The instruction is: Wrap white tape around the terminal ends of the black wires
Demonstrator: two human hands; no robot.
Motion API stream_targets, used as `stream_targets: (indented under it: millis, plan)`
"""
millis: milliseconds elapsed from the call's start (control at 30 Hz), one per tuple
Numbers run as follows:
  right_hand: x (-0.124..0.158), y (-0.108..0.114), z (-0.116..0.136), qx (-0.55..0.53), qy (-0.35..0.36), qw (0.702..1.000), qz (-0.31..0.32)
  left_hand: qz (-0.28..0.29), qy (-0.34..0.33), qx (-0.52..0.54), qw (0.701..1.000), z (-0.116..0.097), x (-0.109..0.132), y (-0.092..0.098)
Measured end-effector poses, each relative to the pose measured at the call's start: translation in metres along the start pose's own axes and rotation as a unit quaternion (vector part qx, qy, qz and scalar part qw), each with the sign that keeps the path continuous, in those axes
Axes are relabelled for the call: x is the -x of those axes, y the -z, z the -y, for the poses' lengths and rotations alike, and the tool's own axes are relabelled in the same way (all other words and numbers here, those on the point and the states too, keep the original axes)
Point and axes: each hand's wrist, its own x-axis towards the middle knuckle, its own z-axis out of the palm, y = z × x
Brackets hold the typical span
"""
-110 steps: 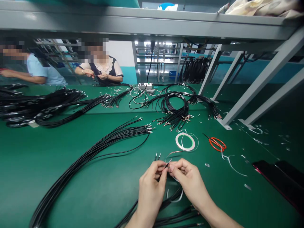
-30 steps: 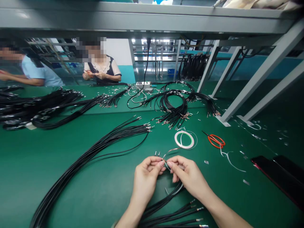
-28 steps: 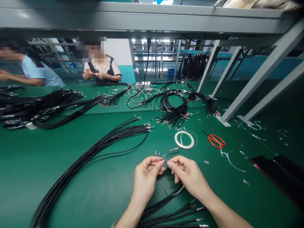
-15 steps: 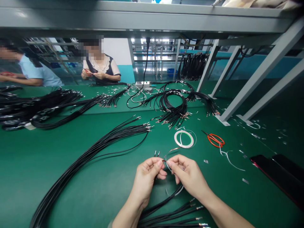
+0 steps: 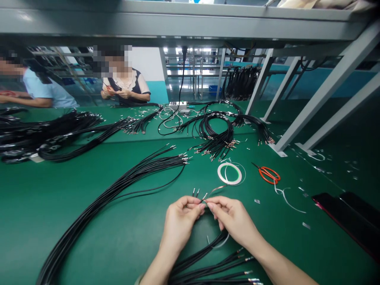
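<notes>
My left hand (image 5: pixel 180 221) and my right hand (image 5: pixel 232 217) meet fingertip to fingertip over the green table (image 5: pixel 89 221). Both pinch the end of a thin black wire (image 5: pixel 204 197) whose metal tips stick out past my left fingers. A thin strip of tape runs from my right fingertips toward a white tape roll (image 5: pixel 229 174) lying flat just beyond. More black wires (image 5: pixel 208 269) with metal ends pass under my wrists.
A long bundle of black wires (image 5: pixel 118 186) sweeps across the table to the left. Orange scissors (image 5: pixel 268 174) lie right of the roll, dark flat objects (image 5: pixel 347 217) at far right. Coiled wires (image 5: pixel 216 130) lie further back. Two people sit across the table, under a grey shelf frame (image 5: pixel 320 95).
My hands stay together at the wire end, shifting slightly; my fingers have rolled a little on it. The view has dropped slightly.
</notes>
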Motion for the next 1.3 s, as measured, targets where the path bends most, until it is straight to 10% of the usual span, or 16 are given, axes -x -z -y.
stream_targets:
  millis: [1300]
  plan:
    - [0.002, 0.002, 0.011, -0.093, -0.013, 0.995, 0.028, 0.163, 0.079, 0.127, 0.975, -0.002, 0.003, 0.005]
